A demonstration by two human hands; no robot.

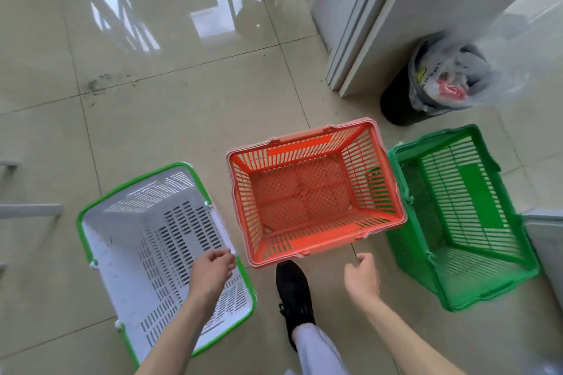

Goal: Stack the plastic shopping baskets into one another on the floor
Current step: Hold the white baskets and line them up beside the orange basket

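Head view: three baskets apart on floor, white one green-rimmed, orange, green. Left hand over white rim, grip unclear; right hand half-curled, empty.

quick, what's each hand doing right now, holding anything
Left hand: over the white basket at its right rim, fingers curled; whether the grip has closed cannot be told.
Right hand: loosely open, empty, in the air before the red basket.

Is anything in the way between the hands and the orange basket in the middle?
Nothing visible is. The orange basket sits open on the floor just ahead of both hands. The left hand is over the white basket's near corner, the right hand hangs over bare floor. Only a black shoe stands between them, below the basket's near rim.
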